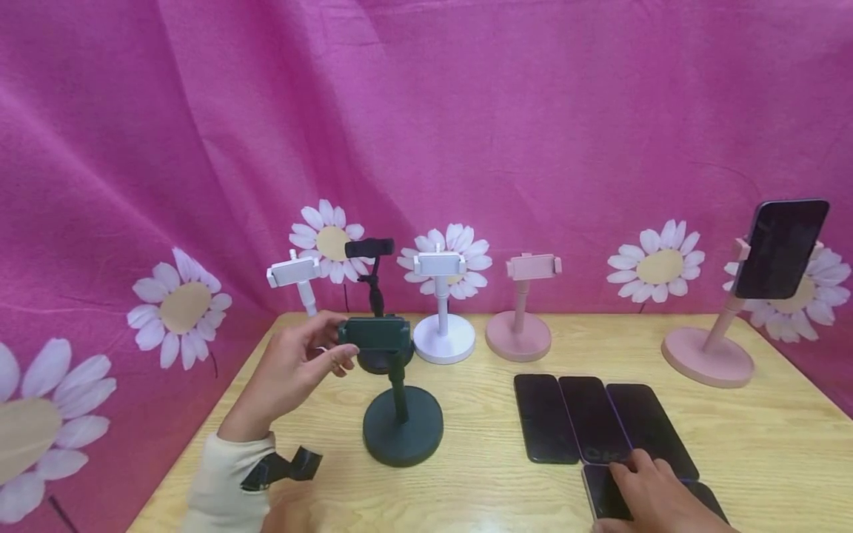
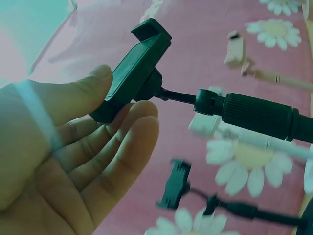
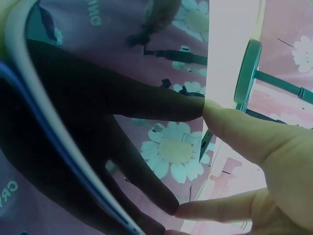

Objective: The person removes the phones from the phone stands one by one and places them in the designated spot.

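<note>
In the head view my left hand [image 1: 293, 370] pinches the left end of the clamp on a dark green phone stand [image 1: 403, 428]. The left wrist view shows the thumb on the front of the clamp [image 2: 134, 68] and fingers behind it; the stand is upright on its round base. At the lower right, my right hand [image 1: 656, 496] grips a smartphone [image 1: 603, 492] lying on the table, its thumb by the left edge and its fingers toward the far end. The right wrist view shows the fingertips against the glossy dark screen [image 3: 122, 88], which reflects them.
Three dark smartphones [image 1: 593, 418] lie side by side, another [image 1: 708, 497] beside the right hand. White [image 1: 444, 340], pink [image 1: 518, 337] and black [image 1: 376, 296] stands line the back, with another white one [image 1: 293, 272] at left. A pink stand [image 1: 708, 357] at right holds a phone [image 1: 781, 248].
</note>
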`<state>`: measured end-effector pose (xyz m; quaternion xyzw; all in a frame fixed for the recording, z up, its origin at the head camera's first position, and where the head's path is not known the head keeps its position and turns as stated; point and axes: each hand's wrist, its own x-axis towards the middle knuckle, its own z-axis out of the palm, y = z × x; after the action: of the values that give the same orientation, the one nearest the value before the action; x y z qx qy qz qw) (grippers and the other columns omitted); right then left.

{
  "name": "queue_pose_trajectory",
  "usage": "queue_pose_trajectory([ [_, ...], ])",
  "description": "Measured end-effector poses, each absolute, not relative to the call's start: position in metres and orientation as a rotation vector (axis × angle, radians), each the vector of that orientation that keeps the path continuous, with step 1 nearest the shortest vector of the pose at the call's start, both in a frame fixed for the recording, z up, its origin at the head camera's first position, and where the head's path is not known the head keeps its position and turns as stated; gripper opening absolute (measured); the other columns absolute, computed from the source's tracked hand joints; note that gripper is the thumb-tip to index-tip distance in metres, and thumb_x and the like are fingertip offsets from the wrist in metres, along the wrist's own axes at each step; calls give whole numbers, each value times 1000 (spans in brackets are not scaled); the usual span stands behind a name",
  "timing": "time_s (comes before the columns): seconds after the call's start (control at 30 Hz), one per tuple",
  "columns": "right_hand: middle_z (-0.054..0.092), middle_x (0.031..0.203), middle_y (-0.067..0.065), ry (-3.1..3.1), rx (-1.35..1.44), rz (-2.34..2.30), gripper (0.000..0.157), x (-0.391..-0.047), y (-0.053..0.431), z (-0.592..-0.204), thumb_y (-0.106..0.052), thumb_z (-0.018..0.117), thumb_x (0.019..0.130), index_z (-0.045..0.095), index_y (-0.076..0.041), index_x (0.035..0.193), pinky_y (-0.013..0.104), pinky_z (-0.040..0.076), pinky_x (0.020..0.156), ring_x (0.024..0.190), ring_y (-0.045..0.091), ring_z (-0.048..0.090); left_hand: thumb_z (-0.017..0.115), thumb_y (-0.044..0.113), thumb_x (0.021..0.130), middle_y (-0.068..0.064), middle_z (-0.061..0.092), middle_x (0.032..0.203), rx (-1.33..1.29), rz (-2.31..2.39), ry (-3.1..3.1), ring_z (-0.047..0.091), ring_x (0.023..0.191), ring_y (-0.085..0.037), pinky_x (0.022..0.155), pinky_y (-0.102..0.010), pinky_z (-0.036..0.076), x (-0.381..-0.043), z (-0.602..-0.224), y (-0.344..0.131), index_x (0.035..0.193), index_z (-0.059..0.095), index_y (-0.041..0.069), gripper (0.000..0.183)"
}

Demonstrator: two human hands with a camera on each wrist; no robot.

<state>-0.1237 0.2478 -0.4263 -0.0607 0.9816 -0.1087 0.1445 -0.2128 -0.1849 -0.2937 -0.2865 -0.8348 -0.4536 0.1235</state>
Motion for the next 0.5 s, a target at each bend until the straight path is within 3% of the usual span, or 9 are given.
queue_pose_trajectory([
  [0.5,54,98,16,2849,-227,-342,78,-123,248,-424,-56,75,73,60,8,116,57,49,74,87,34,53,66,14,92,-18,68,100,-657,-1365,-2532,71,79,-23,76,-26,55,-239,-291,-239,127,54,1,39],
])
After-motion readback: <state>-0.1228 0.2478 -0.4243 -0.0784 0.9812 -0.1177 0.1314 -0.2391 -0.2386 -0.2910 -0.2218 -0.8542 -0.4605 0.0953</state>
